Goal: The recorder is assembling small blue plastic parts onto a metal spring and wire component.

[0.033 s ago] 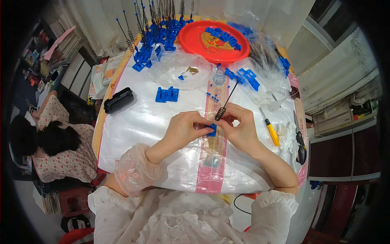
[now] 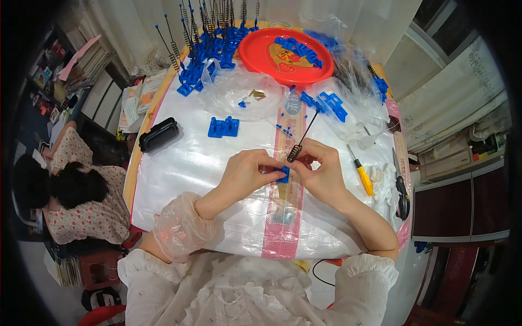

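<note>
Over the middle of the table, my left hand [image 2: 244, 171] is closed in a pinch on a small blue plastic base [image 2: 284, 175], partly hidden by the fingers. My right hand [image 2: 324, 173] pinches a thin black rod with a coil spring [image 2: 295, 152] at its lower end. The rod slants up and to the right, with a blue piece at its far tip. Spring and base are close together between my fingertips; whether they are joined I cannot tell. Beyond my left hand lie two blue plastic bases [image 2: 223, 127] side by side. Tiny blue pieces [image 2: 284, 130] are scattered ahead of my hands.
Many blue bases with upright spring rods [image 2: 209, 49] crowd the far left. A red tray [image 2: 255, 70] holds blue parts. Brass-coloured pins [image 2: 258, 94] rest on a clear bag. A yellow-handled screwdriver [image 2: 364, 177] and black-handled scissors [image 2: 402, 198] lie right; a black case [image 2: 159, 135] left.
</note>
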A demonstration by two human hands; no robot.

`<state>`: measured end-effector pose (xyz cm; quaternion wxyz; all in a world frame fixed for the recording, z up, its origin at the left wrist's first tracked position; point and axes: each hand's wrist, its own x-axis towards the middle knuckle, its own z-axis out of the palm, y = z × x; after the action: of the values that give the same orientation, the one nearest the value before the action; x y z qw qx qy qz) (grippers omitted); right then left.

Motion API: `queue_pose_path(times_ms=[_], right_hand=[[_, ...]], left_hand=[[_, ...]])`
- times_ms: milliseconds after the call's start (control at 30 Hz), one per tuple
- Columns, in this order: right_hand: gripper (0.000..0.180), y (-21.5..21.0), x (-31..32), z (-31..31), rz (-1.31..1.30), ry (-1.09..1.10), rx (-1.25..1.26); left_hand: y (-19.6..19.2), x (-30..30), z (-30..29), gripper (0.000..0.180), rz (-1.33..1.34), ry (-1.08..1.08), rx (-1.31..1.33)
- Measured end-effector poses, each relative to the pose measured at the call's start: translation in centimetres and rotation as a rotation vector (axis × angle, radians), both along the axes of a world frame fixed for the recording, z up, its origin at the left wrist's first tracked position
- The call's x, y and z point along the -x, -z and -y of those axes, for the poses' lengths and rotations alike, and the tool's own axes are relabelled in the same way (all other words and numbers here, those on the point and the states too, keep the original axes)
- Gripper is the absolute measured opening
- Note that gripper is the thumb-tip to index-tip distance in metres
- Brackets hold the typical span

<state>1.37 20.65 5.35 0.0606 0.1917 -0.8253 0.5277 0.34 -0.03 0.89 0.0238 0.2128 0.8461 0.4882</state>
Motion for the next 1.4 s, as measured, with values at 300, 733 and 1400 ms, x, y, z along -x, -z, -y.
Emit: queue_pose_path(times_ms=[300,733,1400], right_hand=[[0.012,-0.2,0.2,-0.1,0.006,0.019,-0.051],[0.012,-0.4,0.1,0.0,0.031,0.006,-0.005],[0.010,-0.5,0.2,-0.2,0.082,0.001,-0.008]], left_hand=[[-0.5,0.2,0.2,0.023,0.022,0.011,0.038],[-0.4,0.0,0.1,0.022,0.038,0.026,0.030],[0.4,0.2,0.3,0.019,-0.013,0.038,0.055]])
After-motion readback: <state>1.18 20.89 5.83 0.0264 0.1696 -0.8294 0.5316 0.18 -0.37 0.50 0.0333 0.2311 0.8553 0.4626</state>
